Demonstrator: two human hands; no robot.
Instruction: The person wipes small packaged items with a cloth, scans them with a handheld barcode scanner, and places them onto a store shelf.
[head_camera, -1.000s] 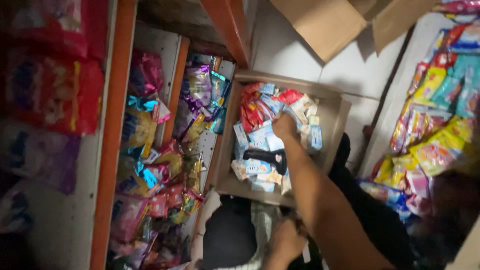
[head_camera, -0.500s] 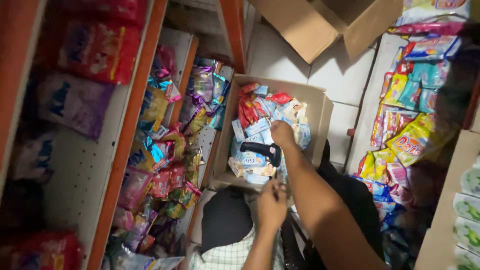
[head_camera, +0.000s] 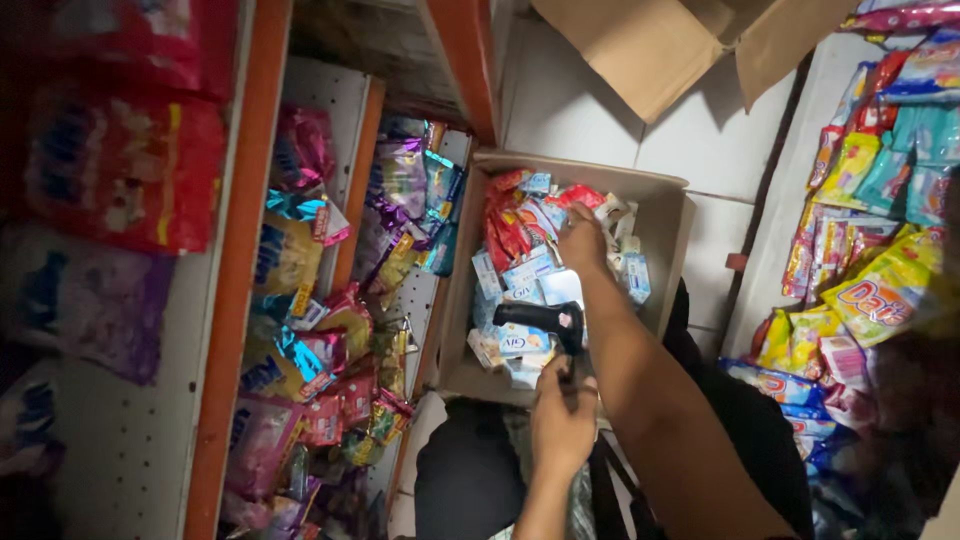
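Cardboard box full of small packets

Cardboard box (head_camera: 668, 215) sits open on the floor, packed with red, blue and white packets (head_camera: 520, 262). Right hand (head_camera: 583, 240) reaches in, fingers pressed onto packets; its grip is hidden. Left hand (head_camera: 562, 425) grips a black scanner (head_camera: 545, 322) over the near edge. Since the earlier frame, both hands sit much the same.
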